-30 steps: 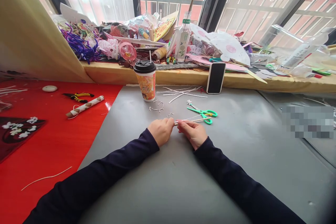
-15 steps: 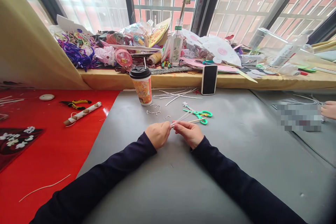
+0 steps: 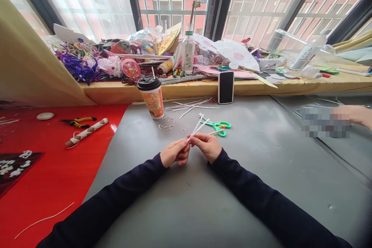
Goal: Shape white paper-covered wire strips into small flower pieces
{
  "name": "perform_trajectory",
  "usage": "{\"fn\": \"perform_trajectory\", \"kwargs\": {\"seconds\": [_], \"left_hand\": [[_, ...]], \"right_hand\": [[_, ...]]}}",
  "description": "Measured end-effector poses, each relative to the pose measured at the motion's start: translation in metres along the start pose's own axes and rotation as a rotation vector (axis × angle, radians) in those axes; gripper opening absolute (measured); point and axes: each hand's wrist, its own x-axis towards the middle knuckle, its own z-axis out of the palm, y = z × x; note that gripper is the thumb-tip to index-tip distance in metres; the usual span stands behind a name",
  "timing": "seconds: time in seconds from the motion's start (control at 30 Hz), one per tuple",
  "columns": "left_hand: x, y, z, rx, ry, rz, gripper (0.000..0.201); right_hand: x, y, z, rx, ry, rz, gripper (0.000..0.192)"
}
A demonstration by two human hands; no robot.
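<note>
Head view: we see both hands meet over the grey bench [image 3: 261,162], just in front of the green scissors [image 3: 218,126]. Our left hand [image 3: 173,153] and right hand [image 3: 207,146] each pinch the near end of a few thin white strips [image 3: 197,126], both grips clenched on them. The strips slant up and away from the fingers, their far tips over the bench beside the scissors. Left of the scissors stands a lidded cup [image 3: 151,97], with small white scraps [image 3: 167,125] lying between the two. Behind the scissors a dark phone [image 3: 226,87] leans upright against the cluttered sill. Far right of the scissors, another person's hand [image 3: 356,115] rests at the bench's edge.
</note>
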Motion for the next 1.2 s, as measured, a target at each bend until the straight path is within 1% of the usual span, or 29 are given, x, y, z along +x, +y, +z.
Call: {"fn": "perform_trajectory", "kwargs": {"seconds": [0.1, 0.17, 0.2, 0.27, 0.33, 0.43, 0.5, 0.6, 0.73, 0.83, 0.9, 0.97, 1.07, 1.1, 1.13, 1.2], "left_hand": [[0.003, -0.001, -0.001, 0.004, 0.019, 0.007, 0.027], [0.003, -0.003, -0.002, 0.065, 0.046, 0.026, 0.027], [0.003, -0.005, -0.002, 0.127, 0.083, 0.046, 0.027], [0.003, -0.007, -0.003, 0.335, 0.188, 0.098, 0.028], [0.001, -0.008, -0.005, 0.617, 0.289, 0.15, 0.029], [0.0, -0.008, -0.008, 0.97, 0.351, 0.217, 0.027], [-0.001, -0.008, -0.009, 1.11, 0.362, 0.252, 0.025], [-0.001, -0.008, -0.011, 1.176, 0.378, 0.265, 0.025], [-0.004, -0.005, -0.009, 1.081, 0.389, 0.273, 0.026], [-0.005, -0.003, -0.008, 0.988, 0.391, 0.281, 0.026], [-0.004, -0.003, -0.008, 0.891, 0.369, 0.271, 0.027], [-0.002, -0.003, -0.008, 0.687, 0.287, 0.221, 0.029], [0.001, -0.003, -0.009, 0.275, 0.087, 0.081, 0.03], [0.002, -0.002, -0.009, 0.169, 0.029, 0.035, 0.03], [0.002, -0.002, -0.009, 0.093, -0.021, -0.003, 0.03], [0.002, 0.0, -0.009, 0.011, -0.07, -0.049, 0.029]], "right_hand": [[0.001, 0.001, -0.002, -0.014, 0.022, 0.0, 0.02], [0.001, 0.001, -0.001, -0.023, 0.04, 0.0, 0.019], [0.0, 0.0, -0.001, -0.031, 0.045, 0.001, 0.019], [-0.001, -0.003, 0.002, -0.048, 0.05, 0.017, 0.02], [-0.004, -0.005, 0.004, -0.043, 0.068, 0.052, 0.022], [-0.006, -0.004, 0.007, 0.008, 0.127, 0.103, 0.025], [-0.006, -0.002, 0.007, 0.04, 0.155, 0.112, 0.024], [-0.005, -0.001, 0.006, 0.051, 0.14, 0.096, 0.022], [-0.004, -0.004, 0.006, 0.034, 0.089, 0.068, 0.022], [-0.004, -0.005, 0.007, 0.039, 0.09, 0.063, 0.022], [-0.004, -0.005, 0.007, 0.046, 0.09, 0.058, 0.022], [-0.003, -0.006, 0.006, 0.041, 0.081, 0.037, 0.022], [-0.002, -0.007, 0.004, -0.002, 0.054, -0.003, 0.022], [-0.002, -0.008, 0.003, -0.018, 0.04, -0.015, 0.022], [-0.002, -0.008, 0.002, -0.031, 0.027, -0.023, 0.022], [-0.002, -0.007, 0.001, -0.055, 0.011, -0.036, 0.022]]}}
